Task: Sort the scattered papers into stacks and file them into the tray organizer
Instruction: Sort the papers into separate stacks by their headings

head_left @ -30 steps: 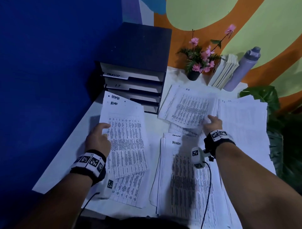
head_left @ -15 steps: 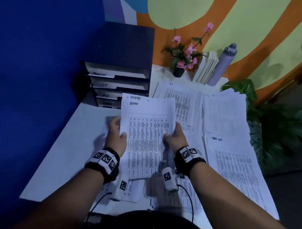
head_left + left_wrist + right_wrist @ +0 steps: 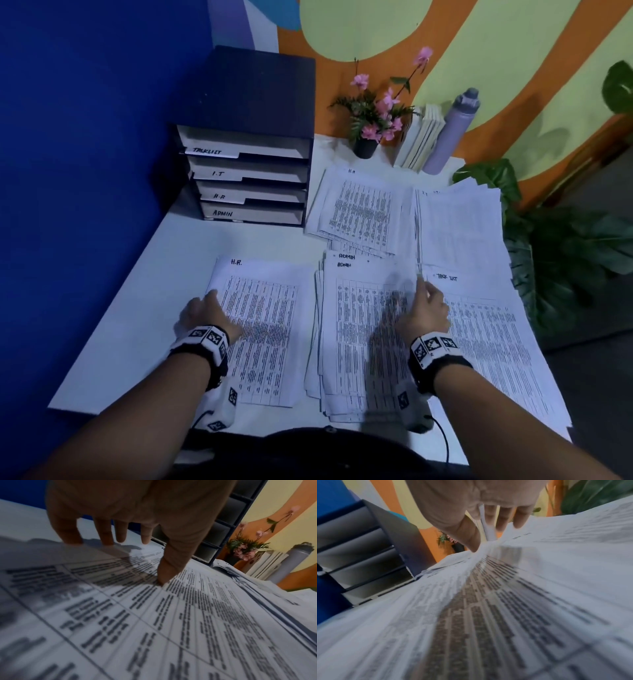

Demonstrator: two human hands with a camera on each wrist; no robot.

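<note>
A dark tray organizer [image 3: 246, 171] stands at the back left, its slots labelled TASKLIST, I.T, H.R and ADMIN. A single H.R. sheet [image 3: 263, 325] lies flat at the front left. My left hand [image 3: 205, 311] rests on its left edge with fingers spread; the left hand [image 3: 130, 513] touches the print with its thumb. The ADMIN stack [image 3: 359, 329] lies in the middle. My right hand [image 3: 428, 305] pinches the stack's raised right edge, and the right wrist view shows paper between the thumb and fingers of this hand [image 3: 479, 507]. A TASK LIST stack [image 3: 486, 339] lies to the right.
Behind lie another H.R stack [image 3: 359, 205] and an I.T stack [image 3: 459, 222]. A flower pot [image 3: 366, 144], books [image 3: 421, 137] and a grey bottle [image 3: 452, 133] line the back wall. A leafy plant [image 3: 565, 246] stands past the table's right edge. Blue wall at left.
The ADMIN sheets I held up in both hands now lie on the middle stack. My left hand has let go and moved left onto the H.R. sheet.
</note>
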